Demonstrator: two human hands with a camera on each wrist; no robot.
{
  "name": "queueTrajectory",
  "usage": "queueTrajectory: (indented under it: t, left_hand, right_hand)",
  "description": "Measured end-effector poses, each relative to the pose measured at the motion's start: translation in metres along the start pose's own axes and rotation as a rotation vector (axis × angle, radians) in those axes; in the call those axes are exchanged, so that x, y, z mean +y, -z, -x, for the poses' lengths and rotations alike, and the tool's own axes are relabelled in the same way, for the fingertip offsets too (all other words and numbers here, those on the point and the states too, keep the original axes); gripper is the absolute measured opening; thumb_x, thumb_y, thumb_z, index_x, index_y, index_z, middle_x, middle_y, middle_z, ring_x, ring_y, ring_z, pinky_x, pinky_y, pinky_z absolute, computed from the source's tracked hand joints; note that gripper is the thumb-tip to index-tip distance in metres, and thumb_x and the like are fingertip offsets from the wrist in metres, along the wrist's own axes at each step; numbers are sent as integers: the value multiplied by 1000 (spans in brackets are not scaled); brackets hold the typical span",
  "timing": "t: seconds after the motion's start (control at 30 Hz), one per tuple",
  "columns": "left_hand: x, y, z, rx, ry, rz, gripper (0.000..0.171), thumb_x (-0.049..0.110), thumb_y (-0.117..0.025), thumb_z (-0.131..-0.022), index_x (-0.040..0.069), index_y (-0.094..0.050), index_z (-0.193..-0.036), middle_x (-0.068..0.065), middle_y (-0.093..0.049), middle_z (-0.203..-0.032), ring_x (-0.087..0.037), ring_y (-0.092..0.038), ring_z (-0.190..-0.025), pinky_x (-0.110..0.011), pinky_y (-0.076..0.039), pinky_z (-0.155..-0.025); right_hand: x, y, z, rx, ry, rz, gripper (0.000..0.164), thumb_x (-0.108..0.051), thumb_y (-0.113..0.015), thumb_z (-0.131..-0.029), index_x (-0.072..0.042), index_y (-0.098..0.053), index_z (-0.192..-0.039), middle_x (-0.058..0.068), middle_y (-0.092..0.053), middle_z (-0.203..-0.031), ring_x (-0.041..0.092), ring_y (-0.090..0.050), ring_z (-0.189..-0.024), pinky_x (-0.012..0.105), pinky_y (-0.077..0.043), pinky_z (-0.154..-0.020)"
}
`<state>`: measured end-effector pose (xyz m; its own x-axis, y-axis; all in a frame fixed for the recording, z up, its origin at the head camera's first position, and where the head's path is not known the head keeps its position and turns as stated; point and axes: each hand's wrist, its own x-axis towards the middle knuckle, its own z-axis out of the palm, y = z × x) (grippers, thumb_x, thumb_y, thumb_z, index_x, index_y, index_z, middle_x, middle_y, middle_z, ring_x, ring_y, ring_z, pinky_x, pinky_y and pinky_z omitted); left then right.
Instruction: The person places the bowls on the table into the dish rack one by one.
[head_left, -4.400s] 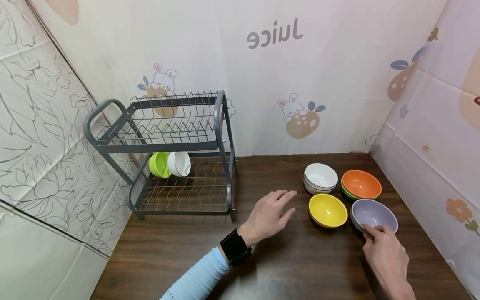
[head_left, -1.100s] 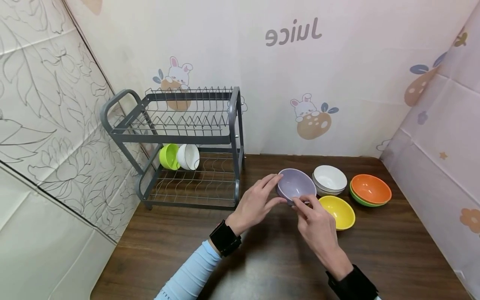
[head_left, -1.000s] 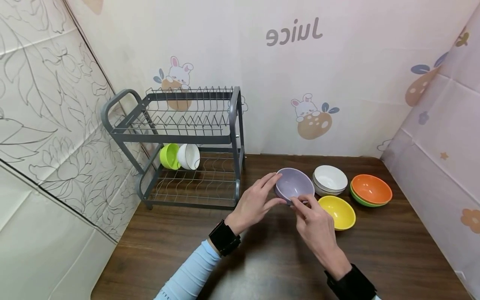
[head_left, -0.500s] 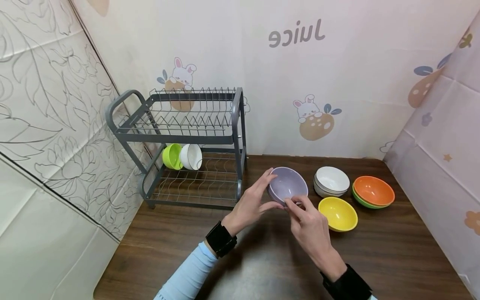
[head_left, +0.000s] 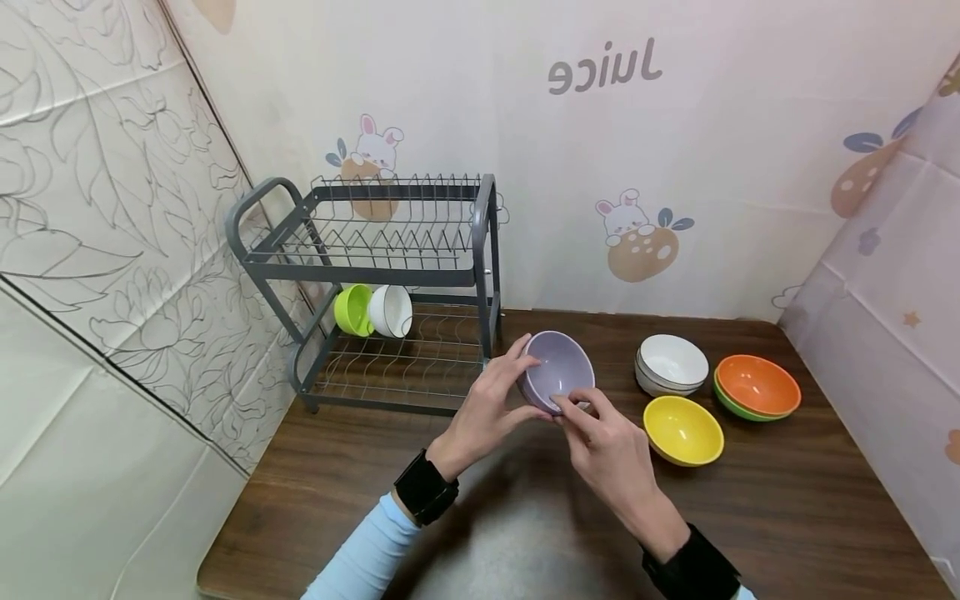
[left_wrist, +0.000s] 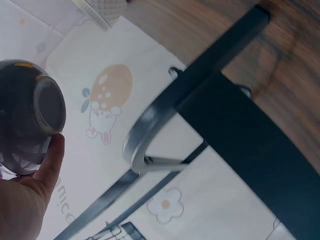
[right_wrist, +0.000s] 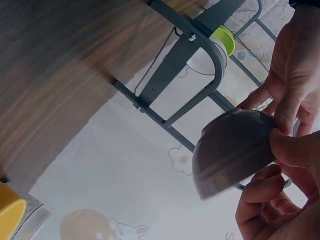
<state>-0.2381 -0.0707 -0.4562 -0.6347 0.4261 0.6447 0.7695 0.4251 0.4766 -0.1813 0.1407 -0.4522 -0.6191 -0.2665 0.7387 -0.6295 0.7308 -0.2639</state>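
Both hands hold a purple bowl (head_left: 558, 367) above the table, tilted with its inside toward the head camera. My left hand (head_left: 483, 408) grips its left side, fingers at the rim and thumb low down. From the front, my right hand (head_left: 615, 454) pinches the near rim between thumb and fingers. In the left wrist view the dark underside and foot ring of the bowl (left_wrist: 50, 107) show, a finger against it. The right wrist view has the bowl (right_wrist: 232, 150) side-on, with fingers of both hands at its rim.
A grey two-tier dish rack (head_left: 360, 273) stands at the back left. Its lower tier carries a green bowl (head_left: 351, 311) and a white bowl (head_left: 391, 312). At right sit a yellow bowl (head_left: 683, 432), stacked white bowls (head_left: 673, 361) and an orange bowl (head_left: 757, 385) on a green one.
The purple bowl left its spot at the far right, came into both hands, and moved left toward the rack. It has tipped further toward the head camera. The head view has shifted slightly.
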Motion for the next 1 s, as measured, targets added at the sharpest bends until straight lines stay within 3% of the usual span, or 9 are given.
queueTrajectory:
  t: [0.17,0.4,1.0]
  left_hand:
    - [0,13,4,13,-36,-53,72,20,-93,-80,13,-57,-141,-10,-34,-169,-29,-49,-137,-33,-52,-105]
    - [3,35,16,27,-44,-132,70,19,-94,-78,13,-60,-139,-10,-36,-168,-30,-49,-136,-33,-53,-103]
    - [0,93,44,119,3,-246,70,12,-99,-70,11,-66,-131,-11,-42,-164,-34,-51,-128,-47,-54,-97]
  right_hand:
    - [-4,1,-5,-12,-10,-21,41,-1,-91,-79,-9,-81,-118,11,-67,-107,16,-61,-64,29,-54,-51]
    - [-6,-3,-17,43,-8,-77,43,2,-89,-82,-6,-79,-123,13,-67,-109,11,-58,-61,23,-51,-51]
    - [-6,-52,-35,28,14,-156,36,-7,-79,-94,-8,-76,-129,10,-66,-114,9,-57,-61,29,-46,-48]
